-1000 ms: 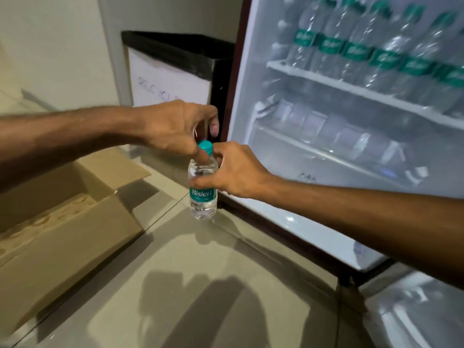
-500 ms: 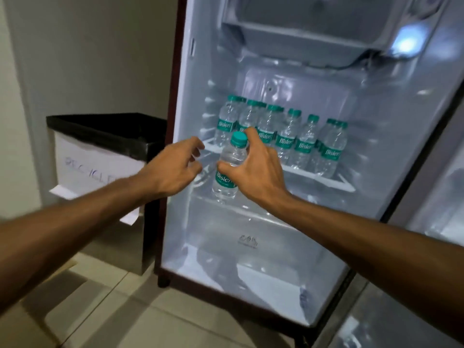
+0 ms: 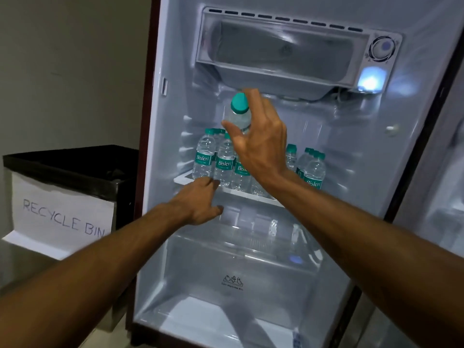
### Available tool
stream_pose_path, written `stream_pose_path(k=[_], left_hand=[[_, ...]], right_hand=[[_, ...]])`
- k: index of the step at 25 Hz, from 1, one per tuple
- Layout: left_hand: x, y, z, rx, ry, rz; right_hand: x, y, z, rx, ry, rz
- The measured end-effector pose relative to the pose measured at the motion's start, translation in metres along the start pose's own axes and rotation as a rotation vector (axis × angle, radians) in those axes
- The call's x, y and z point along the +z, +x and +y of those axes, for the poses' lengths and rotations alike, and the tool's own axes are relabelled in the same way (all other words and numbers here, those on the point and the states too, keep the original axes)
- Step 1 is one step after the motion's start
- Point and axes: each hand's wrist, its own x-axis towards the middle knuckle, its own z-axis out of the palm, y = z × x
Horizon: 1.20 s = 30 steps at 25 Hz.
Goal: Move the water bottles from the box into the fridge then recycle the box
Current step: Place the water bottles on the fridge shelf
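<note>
Above the shelf (image 3: 251, 194) of the open fridge (image 3: 351, 146), my right hand (image 3: 261, 146) grips the water bottle (image 3: 240, 114), thumb across its front and fingers wrapped behind, green cap uppermost and leaning a little left. Half a second ago I held it lower, level with the shelf and in front of the standing bottles (image 3: 204, 156); now it is higher than their caps and just under the freezer box (image 3: 281, 51). My left hand (image 3: 200, 199) has dropped too. It was beside the bottle, and now it sits at the shelf's front lip near the left end, knuckles toward me. Its fingertips are hidden, so I cannot tell whether they are together, apart or touching the lip.

On the shelf the bottles stand in two groups, one tight at the left and one at the right. My right wrist covers the stretch between them, so how much room is there I cannot tell. A bare strip of shelf shows at the front left corner. Between the caps and the freezer box there is open height. Below the shelf lies the clear crisper cover (image 3: 238, 259). Well left of the shelf, outside the fridge wall, stands the black recycle bin (image 3: 62, 167)
</note>
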Motion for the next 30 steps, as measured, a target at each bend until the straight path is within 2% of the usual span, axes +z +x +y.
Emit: stream_pose_path(k=[5, 9, 16, 20, 22, 30], left_hand=[[0.025, 0.019, 0.003, -0.02, 0.146, -0.096], [0.046, 0.024, 0.003, -0.012, 0.229, -0.068], [0.043, 0.033, -0.001, 0.052, 0.18, 0.048], [0.038, 0.039, 0.003, 0.023, 0.123, 0.084], [0.036, 0.04, 0.005, -0.006, 0.093, 0.07], [0.032, 0.045, 0.005, -0.024, 0.098, 0.067]], right_hand=[[0.038, 0.018, 0.039, -0.107, -0.102, -0.023], [0.066, 0.041, 0.073, -0.142, -0.196, -0.088], [0.108, 0.077, 0.116, -0.126, -0.372, -0.427], [0.132, 0.081, 0.137, -0.115, -0.47, -0.564], [0.145, 0.088, 0.148, -0.057, -0.507, -0.591], [0.184, 0.13, 0.183, 0.404, -0.291, -0.654]])
